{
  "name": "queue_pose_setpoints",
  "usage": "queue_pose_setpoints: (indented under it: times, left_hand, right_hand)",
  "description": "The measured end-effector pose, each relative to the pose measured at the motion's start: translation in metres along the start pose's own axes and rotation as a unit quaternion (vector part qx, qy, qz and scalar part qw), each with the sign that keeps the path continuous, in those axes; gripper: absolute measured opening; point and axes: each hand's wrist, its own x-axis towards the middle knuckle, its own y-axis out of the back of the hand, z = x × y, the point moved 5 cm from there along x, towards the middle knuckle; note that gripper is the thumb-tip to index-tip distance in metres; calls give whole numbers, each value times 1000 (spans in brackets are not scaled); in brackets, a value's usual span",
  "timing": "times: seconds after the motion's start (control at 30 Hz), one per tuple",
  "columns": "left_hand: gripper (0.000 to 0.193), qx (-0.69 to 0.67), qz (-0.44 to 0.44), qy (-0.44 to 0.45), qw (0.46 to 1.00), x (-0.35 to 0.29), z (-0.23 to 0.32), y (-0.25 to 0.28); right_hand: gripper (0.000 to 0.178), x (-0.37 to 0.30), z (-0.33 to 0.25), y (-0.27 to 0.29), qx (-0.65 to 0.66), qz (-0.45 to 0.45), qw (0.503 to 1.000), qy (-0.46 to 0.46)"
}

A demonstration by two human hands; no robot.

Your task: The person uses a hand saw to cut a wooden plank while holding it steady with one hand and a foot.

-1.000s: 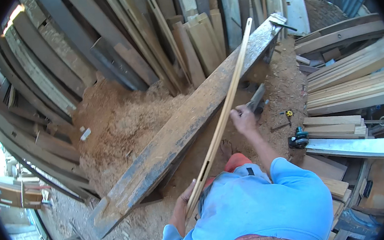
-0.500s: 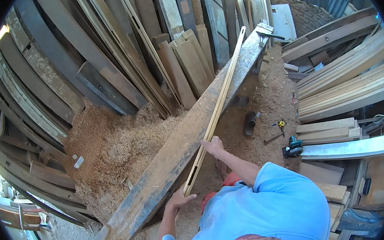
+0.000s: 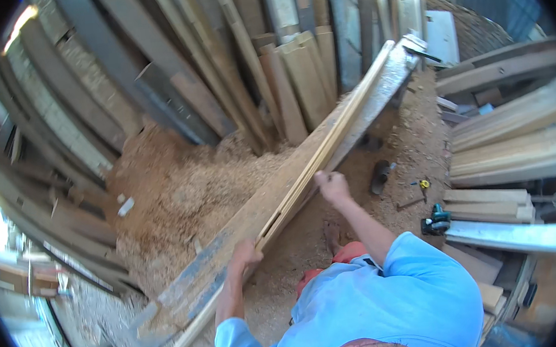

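Observation:
A long, pale wooden board [image 3: 328, 144] with a narrow slot near its middle lies slanted along a worn plank bench [image 3: 209, 282]. Its near end hangs past the bench at the lower left. My left hand [image 3: 247, 254] is closed round the board below the slot. Farther up, my right hand [image 3: 334, 188] is at the board's near edge with its fingers curled in against it; motion blurs them a little. A dark clamp-like tool [image 3: 423, 55] sits at the bench's far end.
Wood shavings [image 3: 187, 188] are heaped beyond the bench, before leaning planks [image 3: 199, 101]. On the ground at right lie a dark shoe-like object [image 3: 381, 176], a yellow tape measure [image 3: 424, 184] and a green power tool [image 3: 437, 220]. Stacked boards [image 3: 515, 159] stand farther right.
The board has turned to show a broader face and now lies along the bench, its near end out at the lower left. My right hand has shifted up and right; the view has swung left.

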Motion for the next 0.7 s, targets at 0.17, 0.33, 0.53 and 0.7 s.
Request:
queue_pose_setpoints:
  times: [0.17,0.33,0.53,0.7]
  left_hand:
    - [47,21,13,30,999,-2,13,18]
    - [47,44,54,78,994,-22,10,6]
    - [56,43,185,115,975,-43,26,-3]
    - [62,68,277,110,952,-60,26,-7]
  right_hand:
    - [36,0,32,88,13,130,981,146]
    - [30,-61,2,151,311,58,946,75]
    - [46,-97,-47,157,416,-124,878,203]
    - [33,-99,-61,113,598,-289,745,64]
